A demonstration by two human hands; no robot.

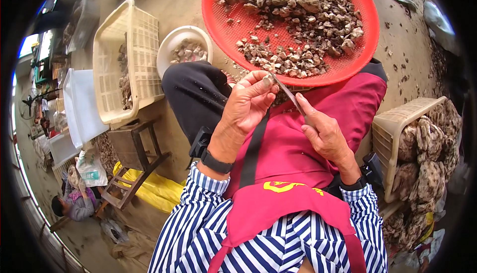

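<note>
Above my lap, my left hand (243, 103) is closed, pinching a small pale lumpy piece (268, 80) between thumb and fingers. My right hand (325, 133) grips a knife (288, 93) with a narrow metal blade; its handle is mostly hidden in my palm. The blade's tip end is against or just beside the pale piece; I cannot tell which. Just beyond my hands is a round red perforated tray (211, 12), with many brown-grey lumpy pieces (310, 4) heaped toward its far side and smaller bits (293, 59) near its front rim.
At left stand a white bowl (164, 54) with pale pieces, a tall cream plastic basket (141, 49), a white bin (82, 104) and a wooden stool (130, 149). A cream crate (390, 149) of large brown clumps (422, 149) is at right. Another person (79, 203) sits far left.
</note>
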